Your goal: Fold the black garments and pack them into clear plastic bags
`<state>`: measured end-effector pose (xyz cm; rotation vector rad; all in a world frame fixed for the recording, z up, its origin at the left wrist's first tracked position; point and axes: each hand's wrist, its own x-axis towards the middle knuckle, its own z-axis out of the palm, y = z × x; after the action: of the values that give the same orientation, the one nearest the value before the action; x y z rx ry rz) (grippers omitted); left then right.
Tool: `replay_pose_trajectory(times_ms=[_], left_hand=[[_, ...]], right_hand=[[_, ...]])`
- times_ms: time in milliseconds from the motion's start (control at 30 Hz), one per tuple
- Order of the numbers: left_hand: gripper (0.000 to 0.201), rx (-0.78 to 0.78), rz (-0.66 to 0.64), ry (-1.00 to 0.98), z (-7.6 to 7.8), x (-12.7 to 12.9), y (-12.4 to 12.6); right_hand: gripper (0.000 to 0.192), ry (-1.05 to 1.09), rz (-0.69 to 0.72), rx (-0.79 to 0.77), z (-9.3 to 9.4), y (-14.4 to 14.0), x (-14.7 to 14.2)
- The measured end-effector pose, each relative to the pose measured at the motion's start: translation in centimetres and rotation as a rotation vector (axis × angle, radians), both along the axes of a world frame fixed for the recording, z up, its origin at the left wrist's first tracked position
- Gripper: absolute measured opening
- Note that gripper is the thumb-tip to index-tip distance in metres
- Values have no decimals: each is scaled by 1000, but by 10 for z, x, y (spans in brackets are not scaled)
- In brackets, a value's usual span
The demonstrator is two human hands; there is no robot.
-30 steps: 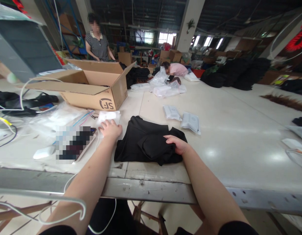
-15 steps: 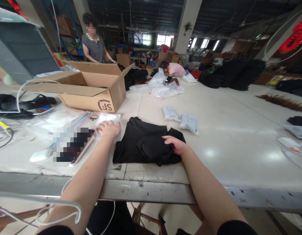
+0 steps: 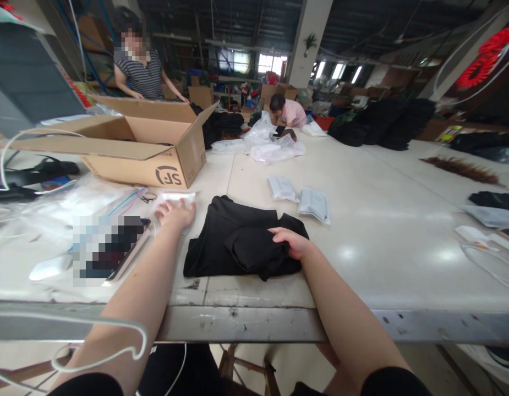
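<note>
Head view: gripping black cloth [image 3: 246, 242] by its right end with right hand [image 3: 292, 244], at table's [image 3: 382, 247] near side. Holding left hand [image 3: 175, 215] open, fingers spread, over white packet [image 3: 179, 196] to the left; with two pouches [image 3: 314, 205] just beyond cloth at right, open carton [image 3: 134, 169] far left.

Clock directions taken from black cloth [image 3: 213, 242].
- Right hand [image 3: 293, 243], 3 o'clock: most fingers hidden by cloth.
- Left hand [image 3: 175, 215], 10 o'clock: covers near part of white packet [image 3: 178, 196]; contents indeterminable.
- Phone [image 3: 122, 250], 9 o'clock: screen pixelated.
- Cardboard box [image 3: 134, 168], 10 o'clock: dark contents mostly concealed by near flap.
- Standing co-worker [image 3: 141, 74], 11 o'clock: head pixelated, lower body behind box.
- Grey packets [image 3: 314, 204], 2 o'clock: print illegible.
- Red coiled hose [image 3: 481, 63], 2 o'clock: cut by right edge.
</note>
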<state>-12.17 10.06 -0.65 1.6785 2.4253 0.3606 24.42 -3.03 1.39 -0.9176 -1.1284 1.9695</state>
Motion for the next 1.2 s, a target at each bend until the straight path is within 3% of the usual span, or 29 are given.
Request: replay_pose_trajectory(times_ms=[233,433,533,667,800,967,1200], left_hand=[[75,-15,-20,22,1,-1,-2],[72,71,17,60,6,-1,-6],[72,11,57,63,11,6,-11],[73,62,82,73,15,20,-23],[75,10,133,3,10,26,-33],[82,8,108,-28,0,20,-33],[77,39,79,-87,4,10,-32]], right_hand=[[33,9,7,6,1,-1,-1],[33,17,9,10,1,0,-2],[31,18,1,16,0,1,-3],[30,8,7,32,0,1,-4],[32,2,1,27,-1,1,-4],[32,6,-21,22,-1,1,-4],[33,-3,-51,2,0,1,-5]])
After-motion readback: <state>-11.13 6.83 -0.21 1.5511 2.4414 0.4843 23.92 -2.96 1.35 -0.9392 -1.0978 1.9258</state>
